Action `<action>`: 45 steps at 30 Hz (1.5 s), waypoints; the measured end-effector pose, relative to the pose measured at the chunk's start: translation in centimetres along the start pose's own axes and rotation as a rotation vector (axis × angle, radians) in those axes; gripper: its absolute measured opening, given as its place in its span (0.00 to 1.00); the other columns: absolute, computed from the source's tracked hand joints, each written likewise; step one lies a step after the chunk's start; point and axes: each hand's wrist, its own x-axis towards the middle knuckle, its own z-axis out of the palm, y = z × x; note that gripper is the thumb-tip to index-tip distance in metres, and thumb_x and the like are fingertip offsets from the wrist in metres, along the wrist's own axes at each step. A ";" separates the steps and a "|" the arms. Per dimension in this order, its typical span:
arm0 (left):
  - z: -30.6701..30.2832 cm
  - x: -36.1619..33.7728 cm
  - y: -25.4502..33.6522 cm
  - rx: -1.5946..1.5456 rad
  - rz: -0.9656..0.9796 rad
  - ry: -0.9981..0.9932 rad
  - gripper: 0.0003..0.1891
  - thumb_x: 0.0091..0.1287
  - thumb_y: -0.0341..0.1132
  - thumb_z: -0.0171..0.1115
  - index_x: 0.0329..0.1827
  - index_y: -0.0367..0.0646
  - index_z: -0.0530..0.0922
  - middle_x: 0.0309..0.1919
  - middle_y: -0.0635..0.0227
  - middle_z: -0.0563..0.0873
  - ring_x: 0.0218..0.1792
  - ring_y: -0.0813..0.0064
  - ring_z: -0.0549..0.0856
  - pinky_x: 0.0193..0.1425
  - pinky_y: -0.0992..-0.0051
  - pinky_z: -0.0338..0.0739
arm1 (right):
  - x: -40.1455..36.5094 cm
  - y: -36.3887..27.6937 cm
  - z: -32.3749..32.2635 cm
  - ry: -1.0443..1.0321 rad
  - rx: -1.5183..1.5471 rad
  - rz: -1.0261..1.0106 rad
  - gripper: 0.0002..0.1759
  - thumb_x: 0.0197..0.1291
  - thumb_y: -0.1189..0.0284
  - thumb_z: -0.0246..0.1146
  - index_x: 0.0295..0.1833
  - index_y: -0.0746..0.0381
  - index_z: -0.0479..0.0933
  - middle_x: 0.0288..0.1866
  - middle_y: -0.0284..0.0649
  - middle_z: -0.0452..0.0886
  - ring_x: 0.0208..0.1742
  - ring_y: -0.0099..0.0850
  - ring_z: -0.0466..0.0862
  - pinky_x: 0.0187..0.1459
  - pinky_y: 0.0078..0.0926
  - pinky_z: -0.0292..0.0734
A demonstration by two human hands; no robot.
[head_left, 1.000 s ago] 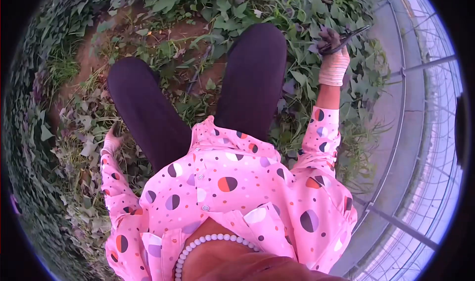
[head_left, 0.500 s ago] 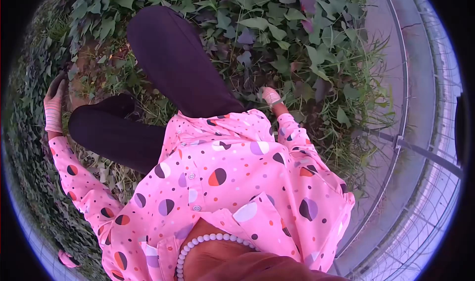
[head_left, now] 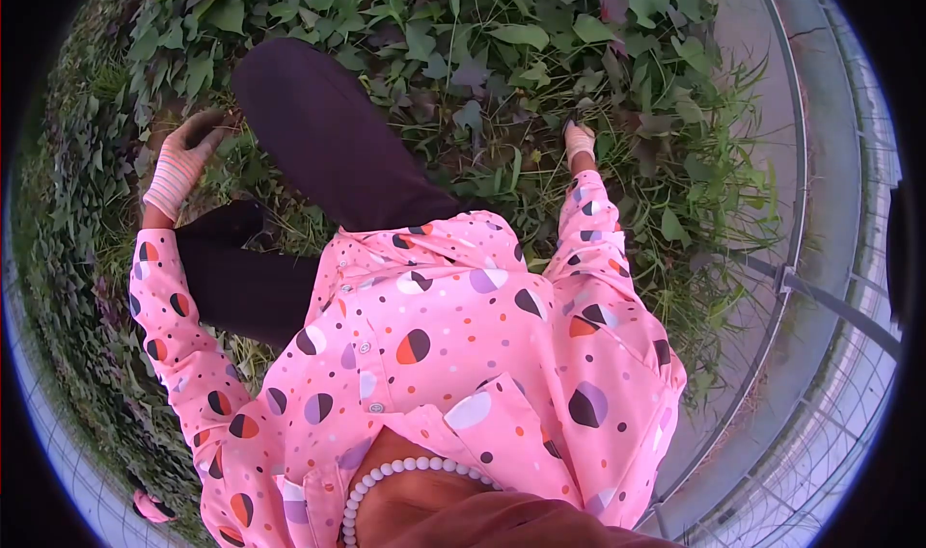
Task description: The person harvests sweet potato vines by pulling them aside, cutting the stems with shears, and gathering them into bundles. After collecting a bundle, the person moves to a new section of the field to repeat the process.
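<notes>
My left hand (head_left: 188,157), in a striped knit glove with dark, soiled fingers, is held low beside my knee over a patch of bare soil. Its thumb stands apart from the fingers and nothing shows between them. Over on the right, my right hand (head_left: 580,141), gloved the same way, reaches down into leafy vines (head_left: 521,37) and grass. That hand looks closed. Its dark fingertips are partly lost among the leaves, and I cannot make out what is in them.
My dark-trousered legs (head_left: 328,133) are bent amid the plants. To the right run a pale concrete strip (head_left: 757,152) and a curved metal frame (head_left: 783,278) with wire mesh beyond. A small pink shape (head_left: 151,506) lies far off at the lower left.
My left hand has moved right, closer to my knee. The right hand has gone forward and to the right, farther into the vines. My view has shifted slightly.
</notes>
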 end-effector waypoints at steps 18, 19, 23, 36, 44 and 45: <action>4.4 4.4 3.7 -0.201 0.177 0.433 0.12 0.68 0.27 0.60 0.53 0.36 0.80 0.48 0.66 0.85 0.48 0.77 0.82 0.58 0.77 0.74 | -9.9 -8.5 4.7 -0.538 1.867 0.169 0.33 0.61 0.37 0.54 0.55 0.54 0.73 0.45 0.36 0.80 0.34 0.33 0.72 0.33 0.28 0.67; 4.4 4.4 3.8 -0.204 0.172 0.434 0.12 0.68 0.27 0.60 0.53 0.36 0.80 0.48 0.66 0.85 0.48 0.77 0.82 0.58 0.77 0.74 | -10.5 -8.7 5.0 -0.512 1.885 0.179 0.31 0.62 0.38 0.54 0.55 0.53 0.73 0.45 0.36 0.80 0.35 0.33 0.72 0.35 0.29 0.68; 5.3 4.7 6.1 -0.234 0.290 0.479 0.12 0.67 0.26 0.61 0.52 0.37 0.81 0.47 0.67 0.85 0.48 0.78 0.82 0.56 0.78 0.75 | -12.9 -9.2 6.1 -0.393 1.909 0.226 0.30 0.63 0.38 0.52 0.53 0.51 0.74 0.45 0.34 0.80 0.35 0.31 0.72 0.35 0.28 0.67; 25.7 10.4 14.4 -0.320 0.164 -0.107 0.16 0.62 0.36 0.66 0.52 0.40 0.80 0.43 0.63 0.86 0.43 0.79 0.84 0.49 0.77 0.78 | -12.8 -8.1 3.8 -0.269 1.496 0.524 0.18 0.61 0.49 0.61 0.36 0.53 0.77 0.26 0.29 0.77 0.19 0.24 0.69 0.18 0.21 0.60; 28.0 9.2 12.3 0.486 0.190 -0.487 0.22 0.63 0.46 0.61 0.56 0.44 0.79 0.50 0.53 0.83 0.53 0.56 0.82 0.58 0.65 0.75 | -13.2 -9.1 2.1 0.130 0.404 -0.019 0.27 0.62 0.51 0.59 0.41 0.68 0.82 0.33 0.52 0.84 0.32 0.43 0.81 0.40 0.35 0.75; 28.2 9.4 12.0 0.489 0.191 -0.482 0.22 0.63 0.46 0.61 0.56 0.44 0.79 0.50 0.53 0.83 0.53 0.56 0.82 0.58 0.65 0.75 | -11.9 -8.5 3.0 0.106 0.678 0.000 0.26 0.62 0.51 0.60 0.41 0.67 0.82 0.34 0.52 0.84 0.32 0.44 0.81 0.40 0.35 0.75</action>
